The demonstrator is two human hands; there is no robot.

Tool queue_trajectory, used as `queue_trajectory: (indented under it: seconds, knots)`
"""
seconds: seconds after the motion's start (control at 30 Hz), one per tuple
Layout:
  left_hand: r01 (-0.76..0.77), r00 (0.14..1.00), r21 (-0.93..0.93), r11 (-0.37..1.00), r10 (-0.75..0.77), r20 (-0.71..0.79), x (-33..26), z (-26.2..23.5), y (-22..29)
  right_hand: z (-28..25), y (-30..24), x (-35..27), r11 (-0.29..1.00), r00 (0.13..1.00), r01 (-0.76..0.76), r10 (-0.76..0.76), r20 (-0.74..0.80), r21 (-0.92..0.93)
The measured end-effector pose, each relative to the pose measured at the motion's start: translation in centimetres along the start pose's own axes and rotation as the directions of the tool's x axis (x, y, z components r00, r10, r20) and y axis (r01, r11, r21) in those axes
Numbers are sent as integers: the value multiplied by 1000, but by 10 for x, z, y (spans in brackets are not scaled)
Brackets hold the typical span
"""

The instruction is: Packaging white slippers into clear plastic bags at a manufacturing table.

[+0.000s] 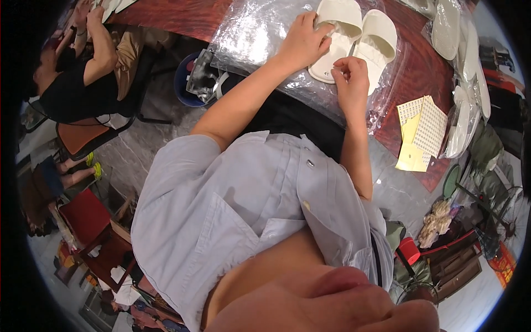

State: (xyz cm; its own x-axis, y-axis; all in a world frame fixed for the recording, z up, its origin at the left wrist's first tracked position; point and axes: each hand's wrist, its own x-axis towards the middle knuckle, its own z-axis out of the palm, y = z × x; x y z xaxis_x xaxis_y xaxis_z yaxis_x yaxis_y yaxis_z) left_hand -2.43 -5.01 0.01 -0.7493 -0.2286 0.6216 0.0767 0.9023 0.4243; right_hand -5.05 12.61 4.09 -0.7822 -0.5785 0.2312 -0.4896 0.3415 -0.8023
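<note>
A pair of cream-white open-toed slippers lies on the table, toes pointing away from me. My left hand (306, 41) holds the left slipper (339, 12) at its side, with fingers against the strap and the thumb side over the insole. Over that slipper's heel end, my right hand (352, 80) has its thumb and fingertips drawn together; whatever they hold is too small to make out. A small dark mark shows on the heel beside the right fingertips. The right slipper (380, 39) lies close beside, partly behind my right hand. Clear plastic bags (249, 33) lie beneath both slippers.
Yellow-backed sheets of small white stickers (423, 130) lie on the reddish table (431, 69) to the right. More slippers (447, 30) in clear plastic line the right edge. A blue bin (185, 83) stands below the table's left side. Another person (69, 88) sits at the left.
</note>
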Motion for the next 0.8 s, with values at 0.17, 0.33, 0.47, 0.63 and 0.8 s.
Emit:
queue_trajectory:
  seconds: [0.17, 0.33, 0.47, 0.63, 0.8]
  knots:
    - [-2, 1000, -10, 1000, 2, 5, 0, 1, 0, -4, -3, 2, 991, 995, -103, 103, 2, 90]
    - [33, 998, -23, 999, -32, 45, 0, 0, 2, 4, 0, 1, 1000, 1000, 11, -12, -11, -16]
    - [77, 994, -25, 997, -74, 80, 1, -2, 5, 3, -2, 2, 1000, 1000, 14, -14, 5, -11]
    - [73, 995, -65, 995, -68, 76, 3, -1, 5, -6, -1, 9, 998, 997, -57, 56, 43, 27]
    - [71, 996, -61, 996, -67, 56, 2, -2, 5, -34, 17, 37, 972, 993, 107, -114, -26, -208]
